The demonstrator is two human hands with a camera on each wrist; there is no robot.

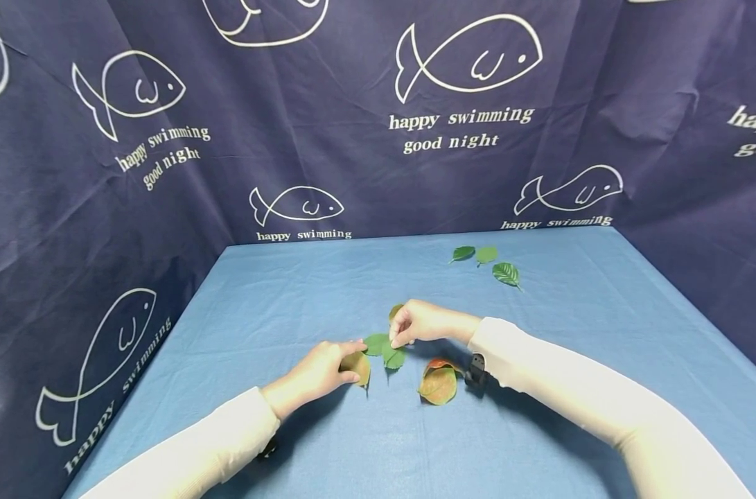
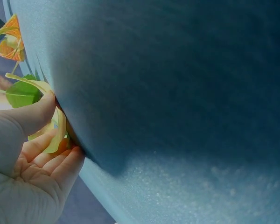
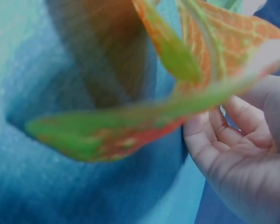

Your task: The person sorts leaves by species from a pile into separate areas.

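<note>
My left hand [image 1: 320, 367] rests on the cloth, thumb and forefinger spread over a yellow-brown leaf [image 1: 360, 367]. In the left wrist view that curled yellow leaf [image 2: 61, 126] shows between thumb and fingers. Just right of it, two green leaves overlap: one on the left [image 1: 374, 344] and one lower right [image 1: 393, 357]. With thumb and forefinger, my right hand [image 1: 427, 322] pinches the lower right green leaf at its upper end. Behind the right hand, another brownish leaf [image 1: 394, 311] is partly hidden.
Orange-and-yellow leaves [image 1: 438, 385] lie below the right wrist; red-green ones [image 3: 107, 140] loom close in the right wrist view. Several green leaves [image 1: 506, 273] lie far back on the blue cloth [image 1: 328, 443]. A dark fish-print curtain [image 1: 365, 159] surrounds the table.
</note>
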